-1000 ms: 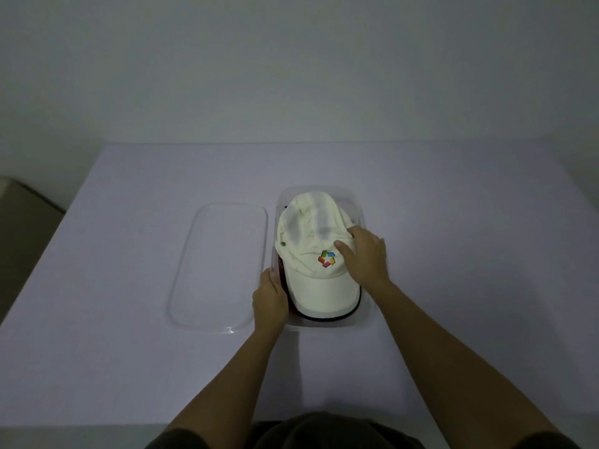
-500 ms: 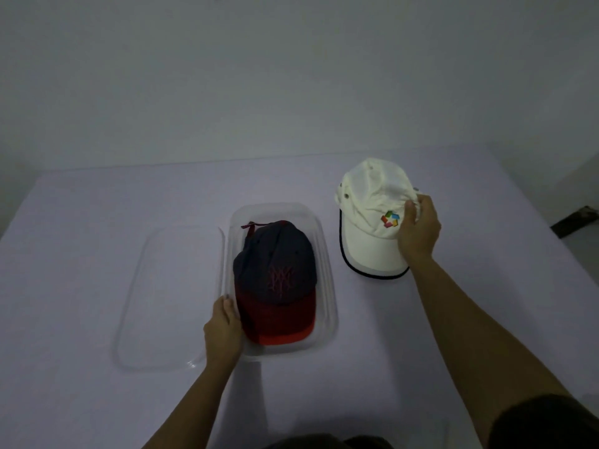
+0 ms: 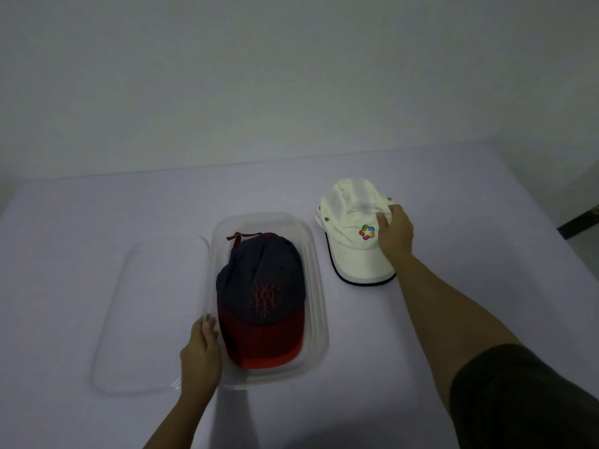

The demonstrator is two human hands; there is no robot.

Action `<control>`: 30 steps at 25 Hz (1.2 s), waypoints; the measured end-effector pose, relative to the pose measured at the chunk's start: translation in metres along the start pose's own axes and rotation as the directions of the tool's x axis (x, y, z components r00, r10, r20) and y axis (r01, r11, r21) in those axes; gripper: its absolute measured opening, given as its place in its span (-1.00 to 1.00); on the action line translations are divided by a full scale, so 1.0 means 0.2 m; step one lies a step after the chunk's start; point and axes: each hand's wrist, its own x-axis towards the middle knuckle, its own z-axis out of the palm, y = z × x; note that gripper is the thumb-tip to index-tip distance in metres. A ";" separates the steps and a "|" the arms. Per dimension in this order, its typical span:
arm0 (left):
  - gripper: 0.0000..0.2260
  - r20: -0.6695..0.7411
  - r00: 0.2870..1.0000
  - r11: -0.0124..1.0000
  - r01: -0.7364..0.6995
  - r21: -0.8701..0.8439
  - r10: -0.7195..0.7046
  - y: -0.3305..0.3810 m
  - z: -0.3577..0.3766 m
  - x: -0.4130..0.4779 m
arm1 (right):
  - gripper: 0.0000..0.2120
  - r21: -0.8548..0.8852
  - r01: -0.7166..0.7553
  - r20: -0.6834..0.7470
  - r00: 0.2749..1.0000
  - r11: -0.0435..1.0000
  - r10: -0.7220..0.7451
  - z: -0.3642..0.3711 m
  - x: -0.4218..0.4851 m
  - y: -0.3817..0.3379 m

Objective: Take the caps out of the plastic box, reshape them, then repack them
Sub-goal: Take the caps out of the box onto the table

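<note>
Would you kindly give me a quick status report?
Left hand grips plastic box edge. Right hand on white cap, on table. Dark cap in box. Nothing blocking.

Your desk [image 3: 97,222] lies bare at the far side and near right. The lid [image 3: 152,312] blocks the left, touching the plastic box [image 3: 319,286]; the white cap [image 3: 353,234] sits just beside it on the right.

Dim indoor light | plain pale wall [image 3: 291,76] behind | pale lilac-covered table [image 3: 97,222] across frame | dark floor strip [image 3: 580,223] at right edge
</note>
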 end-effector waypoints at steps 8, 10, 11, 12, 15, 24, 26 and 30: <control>-0.65 -0.011 1.000 0.999 0.026 -0.022 -0.026 0.05 -0.01 -0.02 | -0.75 0.038 0.393 0.137 0.909 0.919 -0.395 0.15 -0.25 -0.29; -0.65 -0.026 0.999 1.000 0.028 -0.011 -0.028 0.07 0.00 -0.02 | -0.74 0.040 0.516 0.389 0.781 0.856 -0.489 0.22 -0.40 -0.35; -0.65 -0.033 0.999 1.000 0.026 -0.007 -0.027 0.08 0.00 -0.02 | -0.69 -0.010 0.565 0.500 0.717 0.825 -0.485 0.26 -0.47 -0.36; -0.65 -0.040 0.999 1.000 0.025 -0.008 -0.025 0.09 0.00 -0.02 | -0.60 -0.086 0.604 0.578 0.678 0.792 -0.454 0.31 -0.53 -0.36; -0.65 -0.052 0.999 1.000 0.013 0.003 -0.013 0.11 0.00 0.01 | -0.39 -0.226 0.587 0.636 0.693 0.777 -0.339 0.44 -0.63 -0.34; -0.65 -0.062 0.998 1.000 -0.006 0.030 0.008 0.13 -0.02 0.04 | -0.21 -0.309 0.376 0.520 0.836 0.874 -0.175 0.54 -0.69 -0.43; -0.66 -0.055 0.998 0.999 -0.010 0.045 0.013 0.14 -0.02 0.04 | -0.07 -0.291 0.380 0.508 0.839 0.878 -0.195 0.56 -0.71 -0.44; -0.65 -0.060 0.998 0.997 -0.031 0.072 0.035 0.14 -0.02 0.03 | -0.22 0.054 0.359 0.348 0.868 0.932 -0.355 0.49 -0.76 -0.51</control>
